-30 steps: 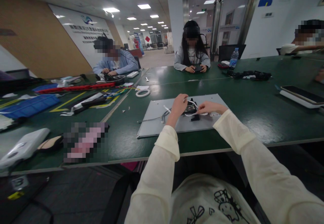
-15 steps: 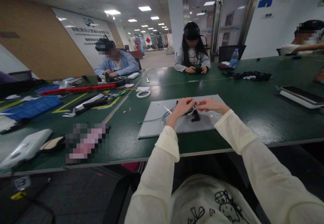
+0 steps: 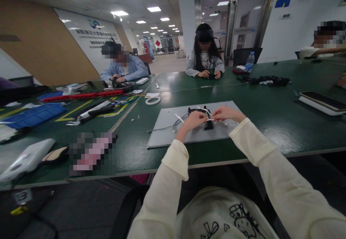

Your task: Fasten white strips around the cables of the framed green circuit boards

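My left hand (image 3: 194,119) and my right hand (image 3: 226,113) meet over a grey flat panel (image 3: 167,127) lying on the table. Between their fingertips is a thin white strip (image 3: 210,119), pinched from both sides; whether it is tape or a cable tie I cannot tell. Under the fingers sits a black bracket-like part (image 3: 208,125), partly hidden by my left hand. Grey cables (image 3: 162,128) run out from it to the panel's left edge, with a second white strip (image 3: 178,117) on them. A barcode label (image 3: 230,123) sticks to the panel near my right wrist.
A white tape roll (image 3: 152,100) lies beyond the panel's left corner. Further left are a blue tray (image 3: 35,115) and a white device (image 3: 28,158). A phone on a white box (image 3: 323,104) rests at right. Co-workers sit across the green table (image 3: 270,116).
My left hand has come lower and toward me, uncovering more of the black part. The white strip now shows stretched between my fingertips. My right hand has shifted only slightly.
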`<state>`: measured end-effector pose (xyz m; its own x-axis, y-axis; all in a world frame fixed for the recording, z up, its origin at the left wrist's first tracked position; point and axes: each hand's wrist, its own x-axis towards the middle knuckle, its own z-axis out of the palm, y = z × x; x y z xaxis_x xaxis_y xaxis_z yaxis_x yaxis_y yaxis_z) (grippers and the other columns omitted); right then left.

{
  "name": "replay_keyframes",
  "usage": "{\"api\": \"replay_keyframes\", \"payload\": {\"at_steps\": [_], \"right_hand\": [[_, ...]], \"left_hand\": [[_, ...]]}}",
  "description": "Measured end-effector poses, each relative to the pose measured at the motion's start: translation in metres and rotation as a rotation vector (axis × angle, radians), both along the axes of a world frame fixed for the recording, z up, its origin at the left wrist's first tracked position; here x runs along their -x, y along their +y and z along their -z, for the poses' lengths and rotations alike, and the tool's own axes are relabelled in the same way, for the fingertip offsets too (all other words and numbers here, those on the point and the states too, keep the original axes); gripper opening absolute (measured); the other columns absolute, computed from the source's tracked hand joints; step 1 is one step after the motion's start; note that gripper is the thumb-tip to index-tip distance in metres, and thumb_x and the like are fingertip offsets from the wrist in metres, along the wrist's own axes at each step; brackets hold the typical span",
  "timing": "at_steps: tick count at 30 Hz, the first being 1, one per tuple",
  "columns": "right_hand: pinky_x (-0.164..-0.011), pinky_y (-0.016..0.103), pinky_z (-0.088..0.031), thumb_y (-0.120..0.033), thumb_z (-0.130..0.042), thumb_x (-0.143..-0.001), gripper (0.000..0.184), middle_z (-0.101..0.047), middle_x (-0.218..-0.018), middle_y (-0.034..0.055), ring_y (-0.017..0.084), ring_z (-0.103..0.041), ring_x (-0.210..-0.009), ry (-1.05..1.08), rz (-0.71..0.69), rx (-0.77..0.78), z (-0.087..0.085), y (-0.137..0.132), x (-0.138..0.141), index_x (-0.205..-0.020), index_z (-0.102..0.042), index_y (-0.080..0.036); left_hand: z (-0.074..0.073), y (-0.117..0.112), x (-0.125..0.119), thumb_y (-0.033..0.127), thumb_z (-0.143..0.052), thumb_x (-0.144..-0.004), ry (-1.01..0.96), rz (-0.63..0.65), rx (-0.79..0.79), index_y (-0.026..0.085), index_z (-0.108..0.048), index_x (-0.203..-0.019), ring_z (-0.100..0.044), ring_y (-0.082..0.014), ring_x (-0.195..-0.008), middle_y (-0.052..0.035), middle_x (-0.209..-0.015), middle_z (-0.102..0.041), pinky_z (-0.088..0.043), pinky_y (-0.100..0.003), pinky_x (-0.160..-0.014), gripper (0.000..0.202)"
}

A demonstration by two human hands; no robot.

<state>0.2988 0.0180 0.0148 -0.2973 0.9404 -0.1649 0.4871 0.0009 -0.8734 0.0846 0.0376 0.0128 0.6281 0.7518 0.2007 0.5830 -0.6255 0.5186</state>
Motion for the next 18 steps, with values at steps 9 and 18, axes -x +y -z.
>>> {"api": "replay_keyframes", "payload": {"at_steps": [9, 18], "right_hand": [[-0.056, 0.021, -0.045, -0.019, -0.058, -0.081, 0.012, -0.065, -0.064, 0.0015, 0.013, -0.062, -0.059, -0.221, -0.116, -0.253, 0.012, -0.002, 0.0, -0.089, -0.066, -0.014], [-0.063, 0.02, -0.038, -0.021, -0.056, -0.082, 0.015, -0.065, -0.071, 0.0007, 0.013, -0.059, -0.065, -0.428, -0.067, -0.611, 0.017, -0.007, 0.0, -0.094, -0.064, -0.016]], "left_hand": [[0.002, -0.021, -0.008, 0.025, -0.055, -0.081, 0.114, -0.119, -0.157, 0.017, -0.067, -0.089, -0.059, -0.016, -0.072, -0.004, -0.079, -0.067, -0.041, -0.024, -0.065, 0.017], [0.004, -0.026, -0.007, 0.025, -0.054, -0.084, 0.073, -0.12, -0.214, 0.02, -0.061, -0.093, -0.06, -0.0163, -0.071, -0.0021, -0.079, -0.065, -0.039, -0.025, -0.063, 0.013]]}}
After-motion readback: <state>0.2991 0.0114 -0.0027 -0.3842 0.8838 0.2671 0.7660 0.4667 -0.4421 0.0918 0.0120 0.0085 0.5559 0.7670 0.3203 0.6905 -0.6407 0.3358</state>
